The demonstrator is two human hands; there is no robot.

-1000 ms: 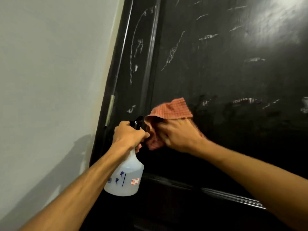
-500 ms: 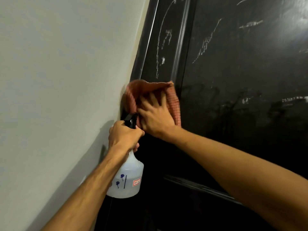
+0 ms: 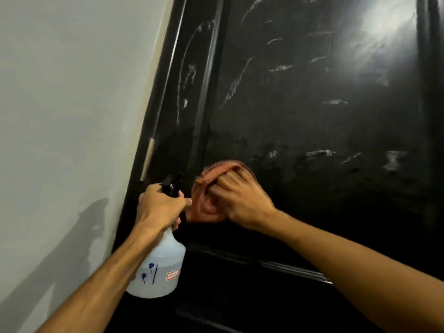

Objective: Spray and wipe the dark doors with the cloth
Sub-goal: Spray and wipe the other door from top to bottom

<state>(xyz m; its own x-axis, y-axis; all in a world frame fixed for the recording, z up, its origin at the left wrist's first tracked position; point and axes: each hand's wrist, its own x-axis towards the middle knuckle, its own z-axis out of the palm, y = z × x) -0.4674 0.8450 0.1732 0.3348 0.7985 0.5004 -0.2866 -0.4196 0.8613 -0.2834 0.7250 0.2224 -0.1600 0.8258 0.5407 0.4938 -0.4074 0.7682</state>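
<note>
The reddish cloth (image 3: 211, 191) is bunched against the dark door (image 3: 312, 116), low on its upper panel near the left frame, and is pressed there by the right hand (image 3: 240, 203) with fingers curled into it. A translucent spray bottle (image 3: 158, 267) is gripped at its black trigger head by the left hand (image 3: 158, 207), just beside the cloth. White streaks are seen higher up; a pale wall (image 3: 72, 116) lies leftward

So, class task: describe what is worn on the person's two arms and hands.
Nothing is worn that shows. Both forearms are bare right to the picture's edge, with no sleeve in view. The left hand and the right hand have no gloves, and no rings, watch or wristband can be seen.
</note>
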